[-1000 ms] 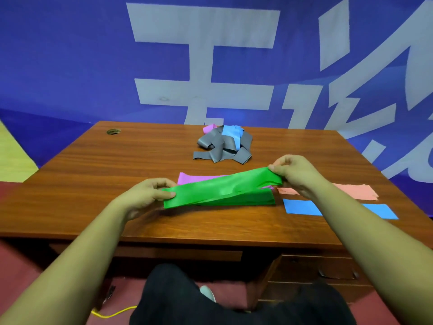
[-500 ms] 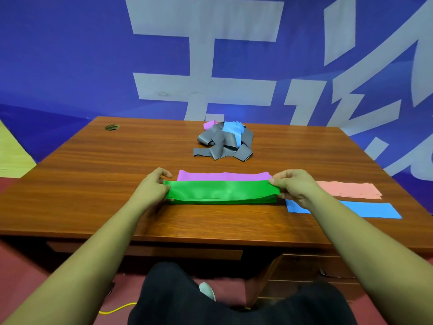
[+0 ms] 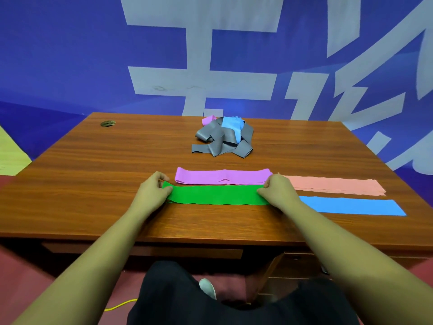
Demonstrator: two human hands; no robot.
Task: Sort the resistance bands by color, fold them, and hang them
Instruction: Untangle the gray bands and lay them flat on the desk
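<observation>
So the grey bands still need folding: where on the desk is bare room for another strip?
The desk is bare on its left side, from the cable hole to the left hand, and along the near edge below the green band. Crowded centre-right: purple band, pink band and blue band lie close.

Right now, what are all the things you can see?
green band: one, green, flat on the table's near side
purple band: one, purple, just behind the green one
pink band: one, pink, right of the purple one
blue band: one, blue, in front of the pink one
tangled pile: one, mostly grey with blue and purple bits, far middle
table: one, brown wood
banner: one, blue with pale shapes, behind
shoe: one, white, under the table
left hand: one, holds the green band's left end
right hand: one, holds its right end
</observation>
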